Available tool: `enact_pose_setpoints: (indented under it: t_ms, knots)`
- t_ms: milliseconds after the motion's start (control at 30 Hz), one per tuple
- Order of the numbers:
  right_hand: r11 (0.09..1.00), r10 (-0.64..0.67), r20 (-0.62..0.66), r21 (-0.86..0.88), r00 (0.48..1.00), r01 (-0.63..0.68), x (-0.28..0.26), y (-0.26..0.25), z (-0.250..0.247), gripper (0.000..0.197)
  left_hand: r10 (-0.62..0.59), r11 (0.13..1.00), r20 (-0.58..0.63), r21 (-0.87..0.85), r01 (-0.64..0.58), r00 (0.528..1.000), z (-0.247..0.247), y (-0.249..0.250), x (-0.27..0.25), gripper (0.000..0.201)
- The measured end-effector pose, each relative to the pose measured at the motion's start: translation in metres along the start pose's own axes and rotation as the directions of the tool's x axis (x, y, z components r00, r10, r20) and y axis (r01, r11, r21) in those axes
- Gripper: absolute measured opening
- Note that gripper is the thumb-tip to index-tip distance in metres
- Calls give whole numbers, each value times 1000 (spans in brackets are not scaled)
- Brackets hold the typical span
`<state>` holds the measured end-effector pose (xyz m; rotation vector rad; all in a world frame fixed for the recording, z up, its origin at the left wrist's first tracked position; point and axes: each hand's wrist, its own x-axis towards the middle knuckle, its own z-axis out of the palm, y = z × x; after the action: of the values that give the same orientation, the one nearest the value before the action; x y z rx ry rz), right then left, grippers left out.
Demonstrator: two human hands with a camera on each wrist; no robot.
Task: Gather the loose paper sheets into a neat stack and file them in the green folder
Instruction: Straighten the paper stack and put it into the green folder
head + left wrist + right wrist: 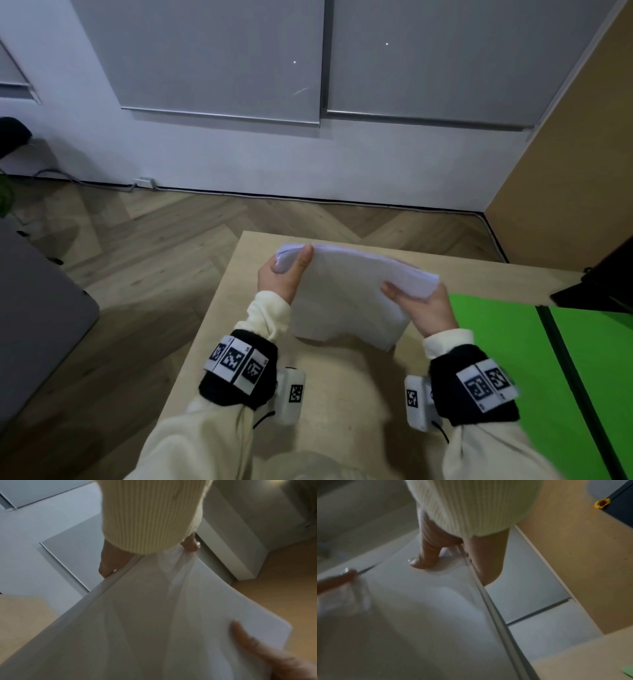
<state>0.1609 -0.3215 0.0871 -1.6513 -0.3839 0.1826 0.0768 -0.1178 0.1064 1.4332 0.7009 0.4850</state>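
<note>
A thick stack of white paper sheets [346, 294] stands tilted on its lower edge on the light wooden table [342, 394]. My left hand [284, 274] grips the stack's upper left corner, thumb on the near face. My right hand [419, 310] grips its upper right corner the same way. In the left wrist view the paper stack [154, 622] fills the frame, with the left hand [147, 555] pinching its edge. The right wrist view shows the right hand [450, 558] clamped over the paper stack [419, 615]. The green folder [507, 363] lies open on the table to the right.
A dark object [603, 284] overhangs the folder's far right corner. The table's left edge drops to a herringbone wood floor [137, 267]. A grey piece of furniture [30, 318] stands at the left, a white wall with grey panels [219, 61] behind.
</note>
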Motion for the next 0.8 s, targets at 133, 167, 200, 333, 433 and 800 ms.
enact_pose_setpoints:
  t_ms: [133,167,200,333,433,800]
  knots:
    - [990,38,-148,-131,988,-58,3,7,5,20,170,976,-51,145,-161,984,0,9,3,53]
    - [987,51,-160,-144,986,-74,5,3,5,12,308,921,-37,263,-288,951,-3,17,4,72]
    - [984,59,-161,-157,985,-84,7,-3,5,9,450,830,24,358,-428,893,-7,25,5,80]
    - [940,-60,-52,-338,997,39,14,-35,10,28,452,564,499,483,-670,739,-10,64,0,45]
    - [841,-165,50,-514,985,167,13,-61,15,28,282,501,559,607,-617,779,-4,70,3,47]
    - [902,141,49,-418,989,-108,13,-2,-71,19,302,908,210,233,-347,930,-69,46,32,31]
